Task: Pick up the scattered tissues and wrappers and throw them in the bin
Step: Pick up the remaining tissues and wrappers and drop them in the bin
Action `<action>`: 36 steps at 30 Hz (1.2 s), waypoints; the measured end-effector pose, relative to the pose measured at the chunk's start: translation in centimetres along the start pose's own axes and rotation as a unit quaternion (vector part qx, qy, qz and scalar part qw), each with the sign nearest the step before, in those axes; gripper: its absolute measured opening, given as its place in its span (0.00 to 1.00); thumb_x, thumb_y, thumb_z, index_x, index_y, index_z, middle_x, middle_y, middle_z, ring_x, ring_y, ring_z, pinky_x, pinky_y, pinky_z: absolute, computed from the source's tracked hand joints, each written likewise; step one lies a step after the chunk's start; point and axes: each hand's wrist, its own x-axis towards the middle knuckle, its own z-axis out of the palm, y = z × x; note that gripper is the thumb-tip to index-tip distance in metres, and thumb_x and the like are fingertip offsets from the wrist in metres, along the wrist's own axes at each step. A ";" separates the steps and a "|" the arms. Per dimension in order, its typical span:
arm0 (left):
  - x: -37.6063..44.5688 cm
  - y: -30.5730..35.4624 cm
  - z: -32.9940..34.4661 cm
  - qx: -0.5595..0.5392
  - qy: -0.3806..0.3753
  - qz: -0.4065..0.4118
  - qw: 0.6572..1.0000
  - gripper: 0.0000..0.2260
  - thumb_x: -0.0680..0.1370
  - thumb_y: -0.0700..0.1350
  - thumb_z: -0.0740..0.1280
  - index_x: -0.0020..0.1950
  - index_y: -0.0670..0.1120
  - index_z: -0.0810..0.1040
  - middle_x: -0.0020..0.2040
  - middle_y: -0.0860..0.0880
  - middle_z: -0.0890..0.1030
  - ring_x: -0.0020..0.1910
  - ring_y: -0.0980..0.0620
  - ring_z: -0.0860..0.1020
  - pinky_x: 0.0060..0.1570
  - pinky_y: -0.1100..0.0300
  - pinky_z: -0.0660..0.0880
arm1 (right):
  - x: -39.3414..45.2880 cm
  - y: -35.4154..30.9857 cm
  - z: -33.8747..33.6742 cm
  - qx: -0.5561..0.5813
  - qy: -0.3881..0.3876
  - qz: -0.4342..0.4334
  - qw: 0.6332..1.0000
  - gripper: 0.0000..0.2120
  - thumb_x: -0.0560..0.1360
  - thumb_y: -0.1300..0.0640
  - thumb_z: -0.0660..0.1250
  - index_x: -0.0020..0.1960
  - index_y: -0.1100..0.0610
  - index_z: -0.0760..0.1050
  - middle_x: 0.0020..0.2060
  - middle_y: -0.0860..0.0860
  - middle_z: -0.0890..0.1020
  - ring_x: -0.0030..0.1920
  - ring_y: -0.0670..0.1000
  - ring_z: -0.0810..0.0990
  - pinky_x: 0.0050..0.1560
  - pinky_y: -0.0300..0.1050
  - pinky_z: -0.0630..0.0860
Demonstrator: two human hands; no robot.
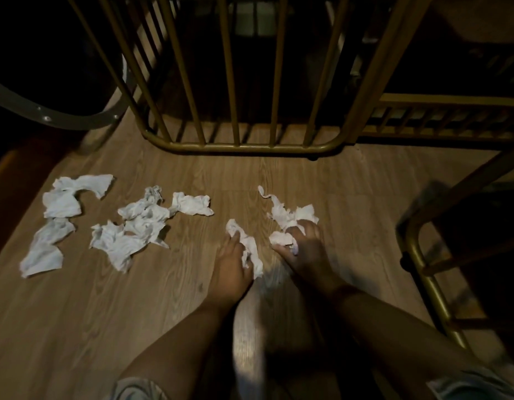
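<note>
Crumpled white tissues lie scattered on the wooden floor (77,313). My left hand (232,264) grips a twisted tissue (250,249) near the middle. Just to its right, my right hand (305,246) holds a small wad (281,238) and touches a larger crumpled tissue (290,215) beyond its fingers. A pile of tissues (137,226) sits left of centre, with one flat tissue (192,203) at its right edge. Further left lie two more tissues, one at the back (68,194) and one nearer (45,249). No bin is in view.
A gold metal rack (241,147) with vertical bars stands at the back, its low rail on the floor. Another gold frame (423,269) stands at the right. A dark round base with a metal ring (62,119) sits at the back left.
</note>
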 end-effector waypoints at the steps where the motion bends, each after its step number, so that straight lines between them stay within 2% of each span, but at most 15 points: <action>1: -0.7 0.1 -0.1 -0.018 0.003 -0.005 1.000 0.21 0.78 0.45 0.63 0.70 0.43 0.69 0.70 0.44 0.70 0.70 0.47 0.68 0.73 0.52 0.61 | -0.9 0.0 0.1 0.021 0.022 -0.020 0.999 0.20 0.74 0.37 0.62 0.60 0.47 0.74 0.64 0.50 0.72 0.65 0.51 0.69 0.64 0.54 0.72; 5: -2.6 -0.1 0.2 0.008 0.027 0.022 0.999 0.23 0.78 0.44 0.63 0.73 0.51 0.65 0.61 0.50 0.73 0.62 0.52 0.69 0.63 0.52 0.70 | -4.2 -0.5 -0.3 0.027 0.068 -0.081 0.994 0.06 0.76 0.52 0.66 0.51 0.53 0.75 0.48 0.49 0.75 0.49 0.45 0.74 0.51 0.44 0.76; 7: -2.9 -0.1 0.2 0.036 0.026 0.028 0.999 0.22 0.79 0.53 0.64 0.73 0.54 0.66 0.57 0.52 0.72 0.60 0.54 0.68 0.59 0.56 0.69 | -4.9 -0.8 -0.7 0.026 0.066 -0.099 0.993 0.02 0.76 0.55 0.66 0.48 0.52 0.74 0.45 0.46 0.74 0.45 0.43 0.73 0.48 0.41 0.76; 9: -2.9 -0.2 0.1 0.055 0.013 0.016 0.998 0.27 0.73 0.65 0.66 0.68 0.54 0.71 0.55 0.52 0.70 0.58 0.54 0.66 0.56 0.59 0.68 | -4.9 -1.6 -1.3 0.065 0.071 -0.080 0.992 0.02 0.77 0.56 0.64 0.49 0.50 0.73 0.45 0.45 0.73 0.43 0.41 0.73 0.45 0.38 0.74; 11: -2.7 -0.5 -0.1 0.059 0.007 0.015 0.998 0.30 0.69 0.69 0.68 0.63 0.50 0.74 0.54 0.51 0.68 0.56 0.53 0.66 0.54 0.59 0.69 | -3.8 -2.5 -1.9 0.118 0.103 -0.026 0.987 0.08 0.77 0.58 0.63 0.55 0.50 0.73 0.50 0.44 0.72 0.47 0.42 0.74 0.45 0.35 0.73; 14: -2.6 -0.8 -0.1 0.018 0.022 0.005 1.000 0.19 0.75 0.58 0.68 0.62 0.48 0.74 0.63 0.49 0.67 0.61 0.56 0.66 0.60 0.60 0.70 | 0.2 -3.1 -2.7 0.125 0.156 -0.037 0.979 0.13 0.73 0.62 0.63 0.56 0.55 0.78 0.57 0.51 0.74 0.54 0.50 0.76 0.50 0.41 0.77; 16: -2.6 -1.0 -0.2 -0.024 0.038 -0.018 0.999 0.16 0.78 0.50 0.66 0.65 0.48 0.73 0.70 0.51 0.66 0.65 0.60 0.66 0.63 0.63 0.68 | 3.3 -3.3 -2.9 0.102 0.129 -0.057 0.985 0.17 0.71 0.61 0.62 0.58 0.57 0.78 0.64 0.55 0.74 0.62 0.55 0.73 0.59 0.46 0.73; 18: -2.6 -0.8 -0.6 -0.066 0.065 -0.019 0.996 0.12 0.78 0.45 0.66 0.61 0.53 0.74 0.64 0.53 0.74 0.61 0.60 0.73 0.60 0.60 0.72 | 5.5 -3.7 -2.6 0.048 0.050 -0.037 0.997 0.21 0.73 0.59 0.63 0.66 0.53 0.74 0.72 0.55 0.67 0.69 0.57 0.66 0.63 0.45 0.67; 20: -2.5 -0.3 -1.3 -0.101 0.092 -0.018 0.990 0.10 0.78 0.41 0.67 0.49 0.57 0.73 0.47 0.56 0.78 0.47 0.59 0.77 0.47 0.58 0.74 | 6.2 -3.6 -1.4 -0.019 -0.036 -0.019 0.999 0.25 0.75 0.58 0.63 0.72 0.51 0.68 0.76 0.52 0.60 0.71 0.57 0.62 0.67 0.49 0.67; 22: -2.1 0.0 -1.9 -0.119 0.097 -0.045 0.987 0.09 0.77 0.43 0.68 0.45 0.56 0.71 0.41 0.56 0.78 0.41 0.58 0.77 0.41 0.60 0.74 | 5.3 -3.6 -0.5 -0.052 -0.047 -0.071 0.995 0.23 0.74 0.58 0.63 0.70 0.54 0.71 0.73 0.53 0.67 0.67 0.57 0.66 0.66 0.54 0.69; 24: -1.6 -0.1 -2.7 -0.121 0.088 -0.061 0.987 0.07 0.75 0.52 0.71 0.44 0.54 0.73 0.39 0.55 0.78 0.40 0.57 0.79 0.40 0.59 0.76 | 3.5 -3.5 0.5 -0.058 -0.012 -0.137 0.989 0.17 0.72 0.57 0.62 0.59 0.58 0.78 0.60 0.56 0.78 0.59 0.59 0.75 0.60 0.56 0.74; 26: -1.6 -0.4 -3.4 -0.115 0.088 -0.066 0.987 0.15 0.72 0.63 0.69 0.41 0.51 0.77 0.37 0.54 0.80 0.37 0.57 0.80 0.39 0.60 0.77 | 1.7 -3.1 1.4 -0.035 0.003 -0.152 0.988 0.14 0.71 0.53 0.60 0.51 0.58 0.79 0.49 0.55 0.80 0.52 0.57 0.77 0.53 0.52 0.76; 28: -2.0 -0.3 -4.3 -0.113 0.125 -0.088 0.982 0.24 0.72 0.68 0.64 0.35 0.47 0.77 0.31 0.53 0.78 0.32 0.58 0.78 0.34 0.66 0.72 | 0.2 -3.2 1.8 -0.012 0.000 -0.144 0.990 0.15 0.72 0.52 0.59 0.50 0.58 0.79 0.46 0.54 0.79 0.49 0.56 0.77 0.51 0.47 0.73; 32: -4.0 0.1 -6.1 -0.132 0.203 -0.162 0.957 0.23 0.79 0.58 0.59 0.34 0.41 0.75 0.29 0.48 0.77 0.28 0.55 0.75 0.32 0.61 0.70 | -0.7 -6.3 1.6 0.035 0.004 -0.157 0.987 0.07 0.72 0.57 0.64 0.48 0.59 0.77 0.44 0.55 0.77 0.47 0.57 0.75 0.52 0.45 0.68; 36: -6.2 0.1 -9.6 -0.038 0.236 -0.161 0.958 0.19 0.80 0.48 0.58 0.34 0.40 0.75 0.34 0.43 0.76 0.34 0.47 0.75 0.36 0.55 0.69 | -0.4 -13.3 1.6 0.100 0.019 -0.209 0.973 0.05 0.71 0.61 0.70 0.47 0.59 0.77 0.46 0.56 0.76 0.48 0.56 0.76 0.50 0.48 0.76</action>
